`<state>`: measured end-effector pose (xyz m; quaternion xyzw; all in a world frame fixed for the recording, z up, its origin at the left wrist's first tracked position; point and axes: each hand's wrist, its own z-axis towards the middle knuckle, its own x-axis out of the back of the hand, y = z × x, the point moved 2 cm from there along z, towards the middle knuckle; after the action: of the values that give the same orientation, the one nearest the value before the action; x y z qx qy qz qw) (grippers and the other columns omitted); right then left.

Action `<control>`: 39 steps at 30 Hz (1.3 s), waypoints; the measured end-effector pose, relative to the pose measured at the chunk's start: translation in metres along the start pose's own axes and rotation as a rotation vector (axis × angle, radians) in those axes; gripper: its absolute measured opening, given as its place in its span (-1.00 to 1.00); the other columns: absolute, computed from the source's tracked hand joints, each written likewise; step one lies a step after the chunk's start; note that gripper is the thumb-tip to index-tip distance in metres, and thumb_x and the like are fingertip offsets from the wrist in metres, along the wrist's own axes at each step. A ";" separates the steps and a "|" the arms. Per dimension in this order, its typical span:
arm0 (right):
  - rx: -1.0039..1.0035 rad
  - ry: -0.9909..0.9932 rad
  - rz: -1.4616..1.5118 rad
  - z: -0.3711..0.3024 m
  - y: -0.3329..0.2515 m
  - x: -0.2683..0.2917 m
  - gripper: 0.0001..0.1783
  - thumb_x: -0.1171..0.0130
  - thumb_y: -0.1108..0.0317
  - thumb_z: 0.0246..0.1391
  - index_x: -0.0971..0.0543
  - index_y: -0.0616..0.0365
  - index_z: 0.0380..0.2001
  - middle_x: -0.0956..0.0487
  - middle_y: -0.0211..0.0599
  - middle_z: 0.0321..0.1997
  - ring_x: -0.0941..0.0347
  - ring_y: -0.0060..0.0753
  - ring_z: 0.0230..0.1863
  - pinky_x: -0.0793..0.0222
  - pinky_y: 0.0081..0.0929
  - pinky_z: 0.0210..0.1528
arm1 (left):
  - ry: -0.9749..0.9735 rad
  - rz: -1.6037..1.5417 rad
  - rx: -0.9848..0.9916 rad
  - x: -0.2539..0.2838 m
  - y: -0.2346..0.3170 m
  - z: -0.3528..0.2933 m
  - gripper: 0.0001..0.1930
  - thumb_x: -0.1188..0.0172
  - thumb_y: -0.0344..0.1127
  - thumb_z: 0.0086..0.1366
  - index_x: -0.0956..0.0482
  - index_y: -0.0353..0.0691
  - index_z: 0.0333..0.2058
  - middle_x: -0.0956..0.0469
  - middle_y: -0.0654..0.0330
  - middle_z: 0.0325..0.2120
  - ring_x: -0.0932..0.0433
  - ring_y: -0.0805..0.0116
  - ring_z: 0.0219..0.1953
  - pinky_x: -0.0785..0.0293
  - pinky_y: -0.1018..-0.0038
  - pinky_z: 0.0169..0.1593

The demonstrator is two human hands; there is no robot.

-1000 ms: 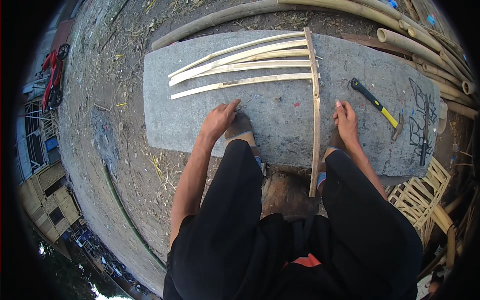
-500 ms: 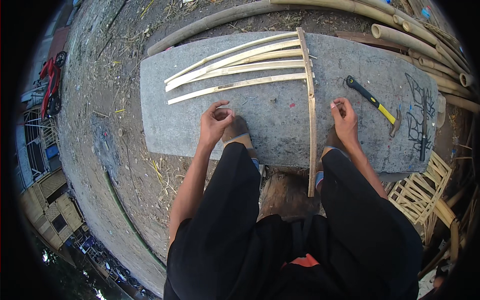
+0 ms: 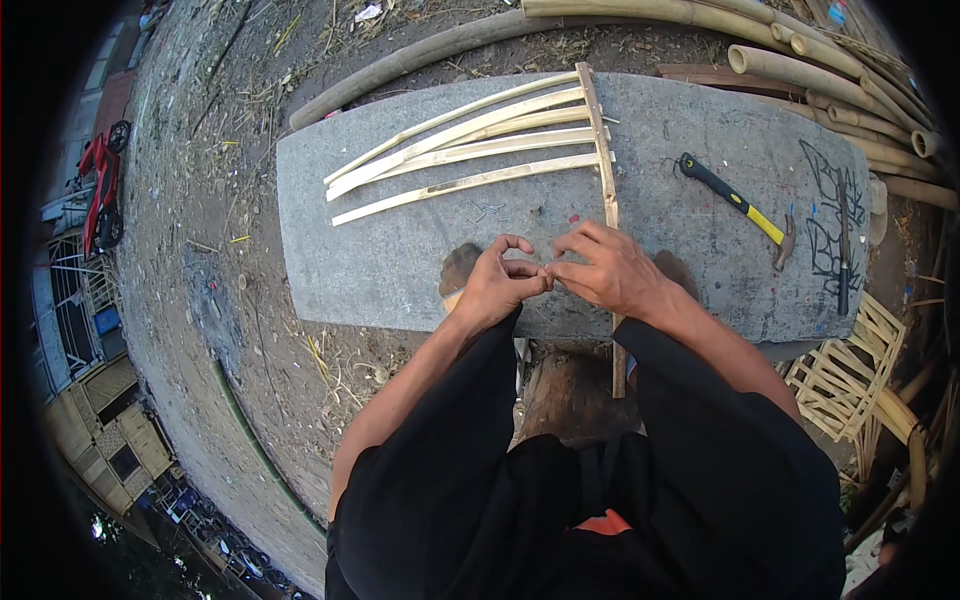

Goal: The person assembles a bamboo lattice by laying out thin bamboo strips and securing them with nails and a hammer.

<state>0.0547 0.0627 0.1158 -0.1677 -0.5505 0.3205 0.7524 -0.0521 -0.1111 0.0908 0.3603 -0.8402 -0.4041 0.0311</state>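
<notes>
My left hand [image 3: 497,285] and my right hand [image 3: 615,272] meet above the near part of a grey concrete slab [image 3: 370,270], their fingertips pinched together. Whatever sits between the fingertips is too small to make out. Just beyond, several small nails [image 3: 488,212] lie loose. A long bamboo crosspiece [image 3: 606,180] runs from the slab's far side toward me, passing under my right hand and past the near edge. Several pale bamboo strips [image 3: 450,150] fan out leftward from its far part. To the right lies a claw hammer [image 3: 735,200] with a black and yellow handle.
A thin dark tool [image 3: 845,250] rests near the slab's right end. Bamboo poles [image 3: 800,72] are piled beyond it at the far right. A slatted bamboo frame [image 3: 850,370] leans off the near right corner. On the ground at left stands a red motorcycle [image 3: 103,190].
Both hands have come inward from either side of the slab, and their fingertips now meet in the middle. The view has shifted slightly; the strips, crosspiece and hammer lie as before.
</notes>
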 end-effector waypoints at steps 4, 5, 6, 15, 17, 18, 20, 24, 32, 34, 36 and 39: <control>-0.062 -0.045 -0.005 -0.013 0.004 -0.010 -0.91 -0.36 0.34 -0.10 -0.66 0.05 -0.48 -0.57 -0.44 -0.22 -0.49 -0.30 -0.12 -0.51 -0.26 -0.09 | -0.021 -0.036 0.008 -0.006 -0.006 -0.002 -0.50 -0.32 -0.56 0.23 -0.23 -0.32 0.04 -0.63 0.03 -0.29 -0.62 0.40 -0.21 -0.59 0.46 -0.07; -0.092 -0.029 0.005 -0.015 0.006 -0.009 -0.91 -0.37 0.34 -0.10 -0.66 0.05 -0.48 -0.58 -0.43 -0.24 -0.49 -0.30 -0.13 -0.51 -0.27 -0.10 | -0.019 -0.070 -0.013 -0.007 -0.006 -0.002 -0.50 -0.32 -0.54 0.23 -0.25 -0.33 0.05 -0.63 0.04 -0.28 -0.61 0.41 -0.21 -0.59 0.47 -0.07; -0.122 -0.013 0.016 -0.016 0.008 -0.008 -0.91 -0.37 0.35 -0.09 -0.67 0.06 -0.48 -0.58 -0.42 -0.25 -0.50 -0.30 -0.13 -0.51 -0.28 -0.10 | -0.017 -0.104 -0.035 -0.009 -0.006 -0.003 -0.51 -0.33 -0.53 0.24 -0.28 -0.34 0.06 -0.62 0.06 -0.26 -0.61 0.42 -0.21 -0.59 0.47 -0.08; -0.554 0.143 0.583 0.005 0.003 0.022 -0.84 -0.45 0.33 -0.04 -0.73 0.18 -0.40 -0.62 -0.33 -0.34 -0.56 -0.39 -0.37 -0.45 -0.43 -0.27 | -0.205 0.721 -0.165 -0.024 0.096 -0.057 -0.40 -0.34 -0.19 0.29 -0.41 -0.16 0.26 -0.61 0.17 -0.23 -0.60 0.48 -0.34 -0.56 0.45 -0.23; -0.538 0.233 0.598 0.009 0.000 0.026 -0.85 -0.45 0.36 -0.04 -0.73 0.17 -0.39 -0.61 -0.34 -0.34 -0.54 -0.45 -0.38 -0.42 -0.48 -0.31 | -0.182 0.697 -0.115 -0.034 0.119 -0.049 -0.47 -0.36 -0.17 0.27 -0.51 -0.17 0.19 -0.62 0.15 -0.28 -0.59 0.47 -0.36 -0.53 0.44 -0.28; -0.532 0.278 0.603 0.008 0.001 0.029 -0.86 -0.45 0.37 -0.05 -0.73 0.16 -0.39 -0.61 -0.35 -0.34 -0.53 -0.48 -0.39 -0.41 -0.50 -0.33 | -0.159 0.690 -0.199 -0.039 0.120 -0.036 -0.50 -0.36 -0.18 0.27 -0.55 -0.20 0.14 -0.62 0.15 -0.29 -0.58 0.47 -0.36 -0.53 0.44 -0.28; -0.613 0.308 0.585 0.011 0.003 0.043 -0.87 -0.43 0.48 -0.05 -0.70 0.23 -0.39 -0.60 -0.34 -0.32 -0.51 -0.53 -0.34 -0.41 -0.55 -0.28 | -0.108 0.679 -0.368 -0.045 0.121 -0.010 -0.57 -0.36 -0.19 0.27 -0.62 -0.25 0.06 -0.62 0.15 -0.31 -0.56 0.48 -0.37 -0.52 0.45 -0.28; -0.742 0.415 0.550 -0.012 0.024 0.053 -0.87 -0.40 0.56 -0.04 -0.67 0.27 -0.37 -0.59 -0.36 -0.29 -0.48 -0.60 -0.33 -0.39 -0.60 -0.27 | -0.001 0.448 -0.353 -0.075 0.097 0.037 -0.73 -0.40 -0.24 0.23 -0.73 -0.26 -0.17 -0.54 0.25 -0.42 -0.49 0.51 -0.38 -0.45 0.51 -0.27; -0.879 0.311 0.165 -0.060 0.067 0.080 -0.62 -0.43 0.29 -0.04 -0.64 0.15 -0.13 -0.61 -0.30 -0.24 -0.51 -0.33 -0.22 -0.43 -0.38 -0.17 | 0.225 0.269 -0.685 -0.092 0.049 0.101 -0.83 -0.40 -0.32 0.23 -0.75 -0.26 -0.24 -0.61 0.25 -0.39 -0.45 0.59 -0.42 -0.40 0.59 -0.33; -0.913 0.322 -0.173 -0.093 0.089 0.098 -0.55 -0.42 0.28 -0.06 -0.61 0.10 -0.05 -0.60 -0.23 -0.14 -0.49 -0.16 -0.06 -0.41 -0.27 -0.02 | 0.364 0.217 -0.642 -0.078 0.047 0.122 -0.82 -0.39 -0.32 0.24 -0.75 -0.27 -0.23 -0.63 0.25 -0.40 -0.44 0.60 -0.45 -0.39 0.59 -0.37; -0.965 0.233 -0.495 -0.142 0.111 0.114 -0.49 -0.39 0.31 -0.08 -0.57 0.05 0.02 -0.56 -0.20 -0.03 -0.42 -0.05 0.06 -0.34 -0.17 0.10 | 0.447 0.179 -0.577 -0.072 0.040 0.134 -0.79 -0.39 -0.31 0.24 -0.73 -0.29 -0.21 -0.67 0.20 -0.37 -0.49 0.57 -0.40 -0.43 0.56 -0.30; -1.095 0.069 -0.614 -0.183 0.123 0.124 -0.38 -0.36 0.34 -0.10 -0.50 -0.02 0.12 -0.49 -0.19 0.09 -0.34 -0.02 0.18 -0.23 -0.03 0.20 | 0.477 0.153 -0.495 -0.066 0.033 0.139 -0.73 -0.40 -0.28 0.24 -0.71 -0.35 -0.16 -0.71 0.11 -0.30 -0.60 0.49 -0.26 -0.50 0.50 -0.12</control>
<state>0.2128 0.2547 0.0688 -0.3732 -0.6334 -0.2442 0.6324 -0.0707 0.0355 0.0359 0.3621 -0.7104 -0.4965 0.3429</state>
